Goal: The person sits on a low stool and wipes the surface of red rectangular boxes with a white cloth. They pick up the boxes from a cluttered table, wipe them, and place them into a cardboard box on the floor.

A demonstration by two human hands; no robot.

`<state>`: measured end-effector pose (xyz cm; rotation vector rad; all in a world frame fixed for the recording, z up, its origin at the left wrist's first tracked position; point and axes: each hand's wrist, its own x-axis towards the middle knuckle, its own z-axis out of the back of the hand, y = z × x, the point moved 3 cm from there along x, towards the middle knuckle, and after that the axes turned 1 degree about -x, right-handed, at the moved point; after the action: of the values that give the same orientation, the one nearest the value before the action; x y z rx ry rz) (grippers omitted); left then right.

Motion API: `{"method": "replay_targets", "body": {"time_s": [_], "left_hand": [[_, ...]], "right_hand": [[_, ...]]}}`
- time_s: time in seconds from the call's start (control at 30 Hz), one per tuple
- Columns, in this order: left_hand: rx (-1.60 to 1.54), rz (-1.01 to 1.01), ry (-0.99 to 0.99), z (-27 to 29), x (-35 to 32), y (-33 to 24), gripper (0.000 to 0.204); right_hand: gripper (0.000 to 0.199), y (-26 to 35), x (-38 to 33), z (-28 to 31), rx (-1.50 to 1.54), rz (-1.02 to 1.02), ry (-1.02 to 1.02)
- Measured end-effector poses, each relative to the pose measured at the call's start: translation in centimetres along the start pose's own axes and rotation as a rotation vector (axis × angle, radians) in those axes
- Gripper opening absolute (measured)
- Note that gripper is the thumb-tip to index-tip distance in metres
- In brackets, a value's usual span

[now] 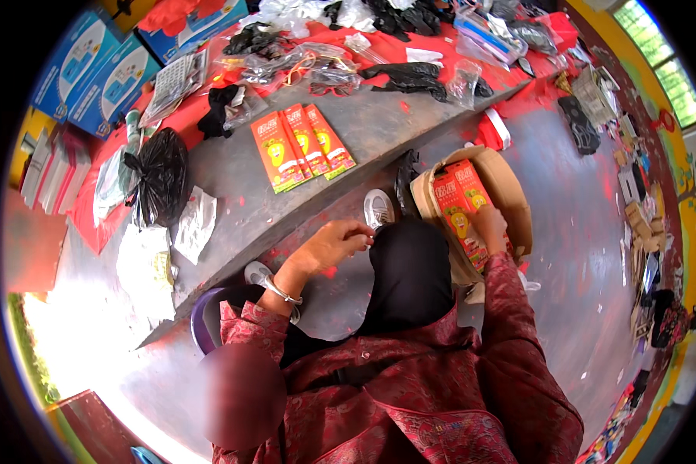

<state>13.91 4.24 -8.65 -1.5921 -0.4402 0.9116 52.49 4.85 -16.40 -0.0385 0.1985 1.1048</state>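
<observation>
My right hand (489, 229) reaches into a cardboard box (524, 203) standing on the floor by my right knee. Its curled fingers are on a red packet (472, 188) with a yellow mango-like cartoon on it; the fingertips are partly hidden. Beside that one, another red packet (450, 203) lies in the box. Over my lap hangs my left hand (334, 246), its fingers loosely bent and holding nothing visible; a pale bangle circles the wrist. Ahead, on the grey ledge (232, 174), several similar packets (305, 147) lie side by side, partly overlapping.
A tied black plastic bag (162, 178) and crumpled white bags (197, 224) sit on the ledge's left. Behind the packets, a red cloth (274, 97) carries plastic bags and loose items. Blue boxes (93, 73) stand far left. Clutter (640, 228) lines the right wall.
</observation>
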Motion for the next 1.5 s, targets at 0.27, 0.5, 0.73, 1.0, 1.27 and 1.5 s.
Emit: {"method": "replay_targets", "body": {"time_s": [0.27,0.5,0.73,1.0,1.27,1.5], "left_hand": [[0.307,-0.103,0.016,1.1,-1.2,-2.3,0.03],[0.387,-0.207,-0.036,1.9,-1.7,-3.0,0.026],[0.512,-0.138,0.009,2.1,-3.0,-1.1,0.025],[0.557,-0.008,0.093,2.4,-3.5,0.1,0.029],[0.613,0.028,0.149,2.0,-2.5,-0.5,0.034],[0.639,0.06,0.162,1.7,-2.5,-0.4,0.036]], "right_hand": [[0.018,18.7,4.9,10.0,1.173,0.412,0.607],[0.02,38.3,7.4,0.2,0.977,0.588,0.578],[0.052,45.4,1.6,-6.5,0.218,0.483,0.273],[0.047,46.4,2.4,-10.0,0.011,0.557,0.394],[0.025,43.9,9.2,-10.4,0.337,0.748,0.671],[0.015,42.1,8.2,7.8,0.232,0.809,-0.195]]}}
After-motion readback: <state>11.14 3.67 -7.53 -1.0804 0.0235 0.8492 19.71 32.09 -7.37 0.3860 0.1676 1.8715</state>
